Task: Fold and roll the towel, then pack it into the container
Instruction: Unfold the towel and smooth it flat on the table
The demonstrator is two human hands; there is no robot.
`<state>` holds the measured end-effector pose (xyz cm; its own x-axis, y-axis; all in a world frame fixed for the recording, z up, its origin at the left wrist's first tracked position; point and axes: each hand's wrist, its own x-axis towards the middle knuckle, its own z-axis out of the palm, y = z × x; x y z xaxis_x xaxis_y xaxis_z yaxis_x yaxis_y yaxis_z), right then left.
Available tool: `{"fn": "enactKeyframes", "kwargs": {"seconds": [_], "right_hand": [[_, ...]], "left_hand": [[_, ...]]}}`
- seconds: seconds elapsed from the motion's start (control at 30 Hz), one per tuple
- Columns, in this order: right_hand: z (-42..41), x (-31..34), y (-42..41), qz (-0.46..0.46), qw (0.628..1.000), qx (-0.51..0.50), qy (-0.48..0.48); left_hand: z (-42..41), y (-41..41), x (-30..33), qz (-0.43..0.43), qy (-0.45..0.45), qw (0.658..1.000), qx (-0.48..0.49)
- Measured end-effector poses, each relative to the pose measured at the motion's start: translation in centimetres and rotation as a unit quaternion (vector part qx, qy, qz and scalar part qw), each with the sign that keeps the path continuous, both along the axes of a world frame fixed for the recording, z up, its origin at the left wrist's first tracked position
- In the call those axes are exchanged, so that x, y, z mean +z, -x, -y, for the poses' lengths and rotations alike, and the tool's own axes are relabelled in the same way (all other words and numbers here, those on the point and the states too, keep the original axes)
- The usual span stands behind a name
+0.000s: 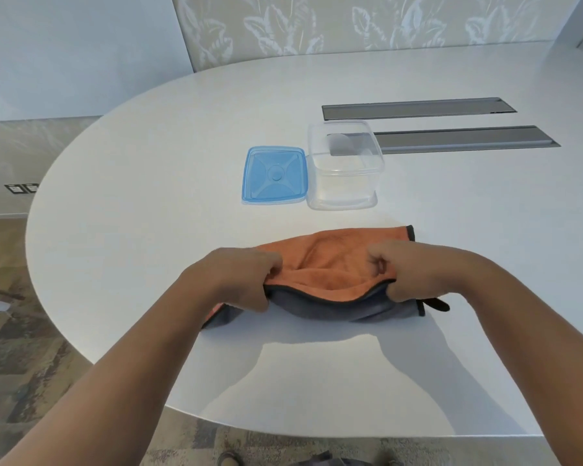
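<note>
An orange towel (330,260) with a grey underside and dark trim lies on the white table (148,196), its near edge lifted off the surface. My left hand (239,277) pinches that edge at the left, and my right hand (408,270) pinches it at the right. The raised edge sags between them and shows the grey side. Beyond the towel stands a clear square container (345,183), open and with nothing in it. Its blue lid (275,174) lies flat just to the left, touching the container.
Two long grey cable slots (418,108) are set into the tabletop behind the container, the nearer one partly under it. The table's rounded edge curves close to my body. Patterned floor and a leaf-patterned wall surround the table.
</note>
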<state>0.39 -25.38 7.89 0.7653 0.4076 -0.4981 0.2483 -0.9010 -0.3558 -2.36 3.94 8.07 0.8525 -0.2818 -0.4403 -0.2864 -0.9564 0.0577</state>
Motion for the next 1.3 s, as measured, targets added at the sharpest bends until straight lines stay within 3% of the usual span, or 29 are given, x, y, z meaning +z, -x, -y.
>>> {"fn": "enactKeyframes", "kwargs": {"seconds": [0.13, 0.23, 0.3, 0.37, 0.43, 0.47, 0.6, 0.7, 0.83, 0.9, 1.07, 1.2, 1.3], "right_hand": [[0.6, 0.1, 0.2, -0.074, 0.997, -0.007, -0.009], [1.0, 0.4, 0.5, -0.106, 0.994, -0.015, -0.025], [0.9, 0.3, 0.2, -0.069, 0.995, -0.044, -0.054], [0.8, -0.6, -0.7, 0.038, 0.994, -0.083, -0.063], [0.9, -1.8, -1.7, 0.176, 0.976, -0.127, -0.020], [1.0, -2.4, -2.0, 0.222, 0.962, -0.157, -0.004], [1.6, -4.1, -2.5, 0.281, 0.931, -0.226, 0.049], [1.9, -4.8, -2.7, 0.249, 0.932, -0.256, 0.069], [2.3, -5.9, -2.9, 0.175, 0.938, -0.294, -0.061], [2.5, -6.2, -3.0, 0.160, 0.925, -0.316, -0.136], [2.5, -6.0, -3.1, 0.161, 0.900, -0.362, -0.184], [2.7, -6.2, -3.5, 0.116, 0.886, -0.391, -0.222], [3.0, -6.3, -3.9, 0.092, 0.863, -0.401, -0.292]], "left_hand": [[0.0, 0.1, 0.1, -0.098, 0.038, 0.994, -0.027], [-0.3, 0.2, 0.7, -0.171, 0.133, 0.976, 0.005], [-0.5, -0.1, 0.6, -0.150, 0.232, 0.958, 0.077], [-0.8, -0.9, -0.4, -0.033, 0.282, 0.943, 0.175], [-1.4, -1.8, -1.4, 0.163, 0.166, 0.948, 0.216], [-1.8, -2.1, -1.9, 0.209, 0.105, 0.945, 0.228], [-3.7, -2.7, -3.0, 0.113, -0.037, 0.952, 0.281], [-4.7, -3.0, -3.5, 0.050, -0.047, 0.956, 0.287], [-5.0, -3.4, -4.1, -0.013, 0.117, 0.948, 0.294], [-5.0, -3.3, -4.3, 0.014, 0.201, 0.929, 0.310], [-4.8, -3.1, -4.5, 0.109, 0.351, 0.866, 0.340], [-4.7, -2.9, -4.3, 0.073, 0.461, 0.812, 0.351], [-5.0, -3.2, -4.5, 0.057, 0.492, 0.800, 0.339]]}}
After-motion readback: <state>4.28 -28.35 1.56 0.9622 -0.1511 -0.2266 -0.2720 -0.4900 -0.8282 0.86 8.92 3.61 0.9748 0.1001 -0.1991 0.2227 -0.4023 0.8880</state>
